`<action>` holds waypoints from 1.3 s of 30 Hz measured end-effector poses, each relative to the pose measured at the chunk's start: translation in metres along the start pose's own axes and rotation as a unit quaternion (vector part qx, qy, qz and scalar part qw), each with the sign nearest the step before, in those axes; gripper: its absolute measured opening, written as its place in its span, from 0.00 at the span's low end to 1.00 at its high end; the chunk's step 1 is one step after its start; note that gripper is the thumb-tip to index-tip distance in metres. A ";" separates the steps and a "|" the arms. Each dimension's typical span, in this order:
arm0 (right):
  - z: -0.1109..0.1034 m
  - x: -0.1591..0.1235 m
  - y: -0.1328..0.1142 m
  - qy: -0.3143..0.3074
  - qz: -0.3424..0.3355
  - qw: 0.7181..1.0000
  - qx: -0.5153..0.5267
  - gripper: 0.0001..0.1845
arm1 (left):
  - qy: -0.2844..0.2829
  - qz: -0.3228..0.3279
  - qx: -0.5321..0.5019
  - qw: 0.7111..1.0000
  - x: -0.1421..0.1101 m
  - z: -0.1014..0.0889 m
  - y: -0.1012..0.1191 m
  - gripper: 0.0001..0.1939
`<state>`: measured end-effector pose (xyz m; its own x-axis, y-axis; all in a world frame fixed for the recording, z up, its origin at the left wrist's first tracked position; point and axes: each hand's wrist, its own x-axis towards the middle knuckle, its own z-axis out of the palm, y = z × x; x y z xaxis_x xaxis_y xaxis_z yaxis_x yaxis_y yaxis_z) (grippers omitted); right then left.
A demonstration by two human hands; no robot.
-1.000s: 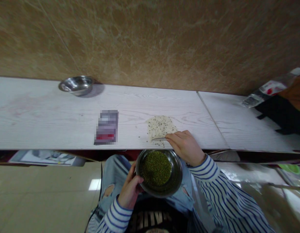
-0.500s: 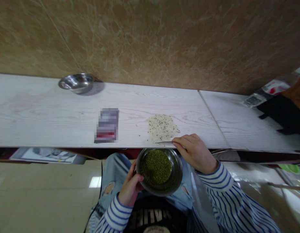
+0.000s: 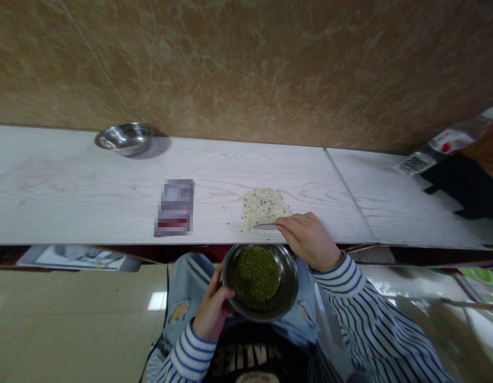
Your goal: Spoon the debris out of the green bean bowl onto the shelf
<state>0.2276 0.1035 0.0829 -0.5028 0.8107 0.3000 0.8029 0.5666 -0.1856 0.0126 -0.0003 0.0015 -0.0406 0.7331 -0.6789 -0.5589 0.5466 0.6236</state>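
Observation:
My left hand [image 3: 215, 308] grips the left rim of a steel bowl [image 3: 289, 290], thumb over the edge. The bowl sits above my lap, just below the table's front edge, and holds many small green beans [image 3: 257, 274], which look like mung beans. My right hand [image 3: 312, 239] is closed on a slim metal utensil [image 3: 264, 226]; its exact kind cannot be made out. The utensil's tip lies at the front of a flat pile of white rice-like grains [image 3: 264, 202] with dark green beans scattered through it.
A second steel bowl [image 3: 124, 139] stands near the wall at the back left. A blurred-out flat item, perhaps a phone [image 3: 174, 207], lies left of the grains. At the right are a clear plastic bottle [image 3: 442, 146] and a black cloth-like thing [image 3: 466, 183].
My right hand and the utensil have moved slightly left and away from me, into the pile's front edge. The left hand and bowl have hardly moved.

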 end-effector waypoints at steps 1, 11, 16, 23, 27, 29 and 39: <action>-0.001 0.000 0.001 0.005 0.004 1.000 0.000 0.11 | -0.001 0.000 -0.003 1.000 0.000 0.000 0.000 0.37; -0.003 -0.014 0.000 -0.001 0.007 1.000 -0.003 0.12 | 0.002 -0.012 -0.020 1.000 0.002 -0.001 -0.004 0.37; -0.009 -0.026 0.000 0.009 0.026 1.000 0.007 0.12 | 0.007 -0.012 -0.018 1.000 0.002 -0.001 -0.004 0.38; -0.013 -0.037 0.002 -0.001 0.026 1.000 0.009 0.11 | 0.001 -0.016 -0.006 1.000 0.001 0.001 -0.004 0.37; -0.014 -0.039 -0.001 -0.016 0.018 1.000 0.011 0.10 | -0.004 -0.011 -0.001 1.000 0.000 0.004 -0.003 0.37; -0.014 -0.039 -0.002 -0.017 0.018 1.000 0.017 0.11 | 0.000 -0.010 -0.004 1.000 0.000 0.005 -0.002 0.36; -0.001 -0.030 -0.021 0.002 0.039 0.999 0.001 0.11 | 0.006 -0.005 -0.005 1.000 0.001 -0.002 -0.001 0.37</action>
<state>0.2261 0.0671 0.0786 -0.4376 0.8519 0.2879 0.8389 0.5020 -0.2103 0.0116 -0.0007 -0.0010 -0.0456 0.7229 -0.6895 -0.5675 0.5493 0.6134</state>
